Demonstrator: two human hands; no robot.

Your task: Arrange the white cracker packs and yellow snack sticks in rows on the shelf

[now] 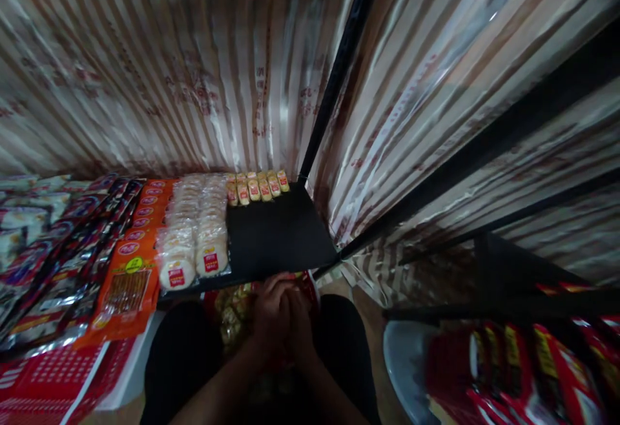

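My left hand [271, 305] and my right hand [296, 312] are close together between my knees. Both have their fingers bent in, and the dim light hides what they hold, if anything. Below and around them is a red-edged bag [310, 286] with small gold-wrapped snacks [232, 315] inside. Just beyond my hands is a black shelf [278, 234]. Along its back, small yellow packets with red labels [261, 187] stand in short rows. To their left are two rows of round pale cakes in clear wrap [210, 257].
Orange snack packets [128, 279] and dark shiny packets [62, 296] cover the shelf's left part. A red basket [48, 373] stands below it. At right are a grey tub [409, 360], red packets [557, 360] and a dark metal frame bar [426, 192]. Striped sheeting [194, 57] hangs behind.
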